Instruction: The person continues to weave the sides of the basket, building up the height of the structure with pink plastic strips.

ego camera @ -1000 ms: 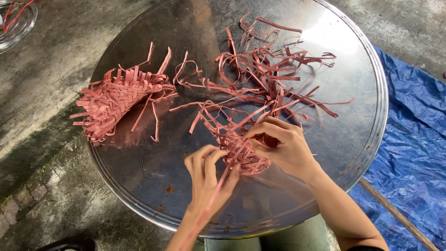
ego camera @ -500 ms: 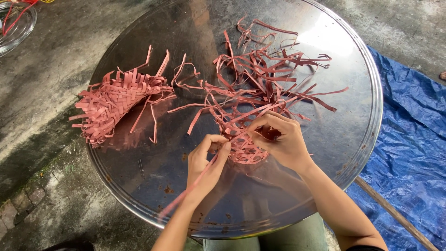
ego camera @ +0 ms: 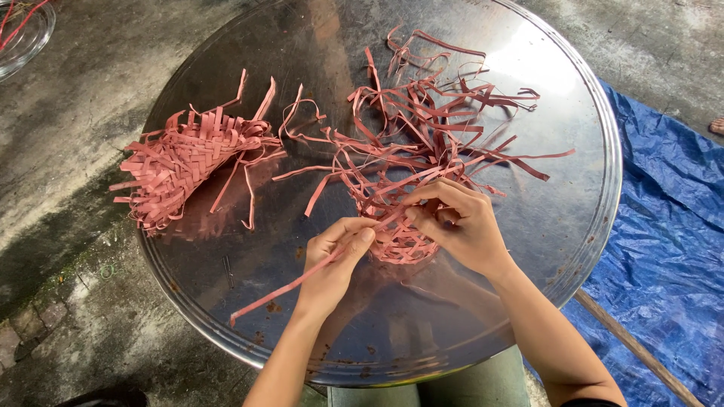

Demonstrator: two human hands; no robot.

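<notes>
- One woven piece (ego camera: 185,169) of pink strips lies finished-looking at nine o'clock on the round metal tray (ego camera: 588,249); a second, the half-woven piece (ego camera: 400,226), sits at centre with many loose strips (ego camera: 452,128) fanning toward twelve and two o'clock (too tangled to count).
- Left hand (ego camera: 332,264) pinches one long strip (ego camera: 286,290) trailing to seven o'clock.
- Right hand (ego camera: 460,226) grips the half-woven piece's edge.
- Judged: two pieces, roughly half done.

Single head cam, looks steeply down from above, close range. Round metal surface (ego camera: 226,286) fills most of frame; both forearms enter from bottom edge. No second view, so nothing shared.
</notes>
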